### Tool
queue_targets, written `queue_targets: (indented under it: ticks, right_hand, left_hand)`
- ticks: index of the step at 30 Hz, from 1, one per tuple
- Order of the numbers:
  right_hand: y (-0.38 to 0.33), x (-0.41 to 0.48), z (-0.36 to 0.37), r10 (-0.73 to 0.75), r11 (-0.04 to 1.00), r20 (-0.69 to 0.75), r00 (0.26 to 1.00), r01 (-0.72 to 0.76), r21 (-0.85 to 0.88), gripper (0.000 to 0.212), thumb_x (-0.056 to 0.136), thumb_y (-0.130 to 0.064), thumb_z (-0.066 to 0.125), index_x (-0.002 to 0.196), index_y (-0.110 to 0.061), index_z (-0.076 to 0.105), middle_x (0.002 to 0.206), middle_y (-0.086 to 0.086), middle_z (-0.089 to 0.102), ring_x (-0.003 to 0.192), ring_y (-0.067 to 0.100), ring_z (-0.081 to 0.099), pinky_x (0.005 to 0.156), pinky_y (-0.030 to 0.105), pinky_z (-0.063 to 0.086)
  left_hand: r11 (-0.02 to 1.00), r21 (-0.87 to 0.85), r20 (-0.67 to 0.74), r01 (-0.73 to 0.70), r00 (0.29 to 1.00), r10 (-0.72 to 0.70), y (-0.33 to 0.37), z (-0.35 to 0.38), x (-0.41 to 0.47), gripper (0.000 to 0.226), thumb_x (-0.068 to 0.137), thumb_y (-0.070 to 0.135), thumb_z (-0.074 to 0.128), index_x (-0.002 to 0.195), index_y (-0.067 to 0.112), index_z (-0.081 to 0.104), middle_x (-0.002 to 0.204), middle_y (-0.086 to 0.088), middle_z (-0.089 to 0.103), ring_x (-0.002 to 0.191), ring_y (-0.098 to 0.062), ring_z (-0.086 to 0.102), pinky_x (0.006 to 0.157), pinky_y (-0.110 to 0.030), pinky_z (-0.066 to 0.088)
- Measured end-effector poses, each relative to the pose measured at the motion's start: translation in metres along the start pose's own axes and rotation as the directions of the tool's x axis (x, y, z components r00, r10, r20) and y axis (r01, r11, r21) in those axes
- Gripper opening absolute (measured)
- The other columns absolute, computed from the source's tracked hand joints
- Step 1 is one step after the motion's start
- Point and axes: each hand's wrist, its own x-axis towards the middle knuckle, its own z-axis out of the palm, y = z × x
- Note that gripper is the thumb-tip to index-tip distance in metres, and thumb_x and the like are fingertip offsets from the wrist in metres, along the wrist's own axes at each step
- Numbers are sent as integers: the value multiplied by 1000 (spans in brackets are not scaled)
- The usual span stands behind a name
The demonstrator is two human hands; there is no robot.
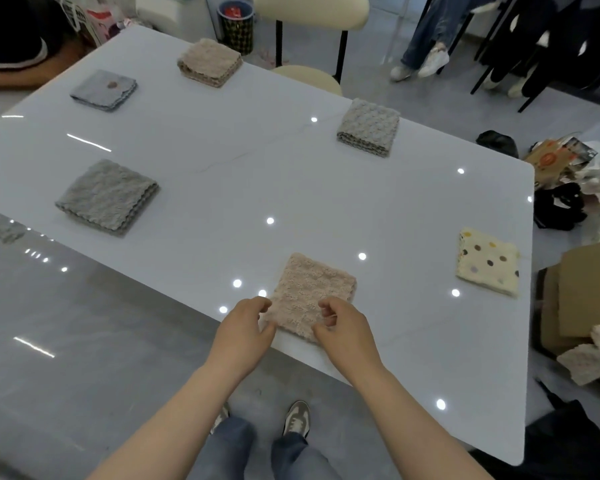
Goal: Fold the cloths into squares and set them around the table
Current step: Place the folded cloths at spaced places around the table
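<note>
A pink fluffy cloth [314, 292], folded into a square, lies at the near edge of the white table [243, 188]. My left hand [245, 329] pinches its near left corner and my right hand [343, 327] pinches its near right edge. Other folded squares sit around the table: a grey cloth [107, 196] at the left, a pale blue cloth [103, 89] at the far left, a beige cloth [209, 62] at the far end, a grey-beige cloth [369, 127] at the far right edge, and a cream polka-dot cloth [487, 261] at the right.
A cream chair [310, 12] stands at the far end beside a dark bin [236, 27]. Cardboard boxes [589, 299], bags and a loose pale cloth [591, 358] clutter the floor on the right. Another person's legs [425, 39] are at the far right.
</note>
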Motion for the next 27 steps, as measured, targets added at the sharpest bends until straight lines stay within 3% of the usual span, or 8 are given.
queue_targets:
  ticks: [13,20,27]
  right_hand:
    - [-104,-1,95,-45,999,42,998,46,-18,36,88,-21,62,123,-20,56,108,-4,59,92,11,57,80,20,45]
    - [-171,-2,161,-45,999,55,997,46,-16,33,88,-21,62,121,-18,57,107,-3,59,89,11,58,86,28,50]
    - [-215,16,193,-63,998,60,996,64,-20,33,89,-22,61,121,-18,57,109,-2,60,91,12,59,88,28,50]
  left_hand:
    - [996,-66,-81,56,995,-62,-94,-101,-5,32,91,23,55,123,18,56,119,4,57,100,-9,54,88,-24,45]
    - [994,-71,-98,80,991,-87,-162,-171,-7,32,90,23,56,122,16,57,119,0,57,103,-14,56,89,-26,46]
    - [989,-95,-103,112,987,-122,-199,-208,11,32,90,22,57,122,16,57,120,-1,58,100,-13,56,87,-26,46]
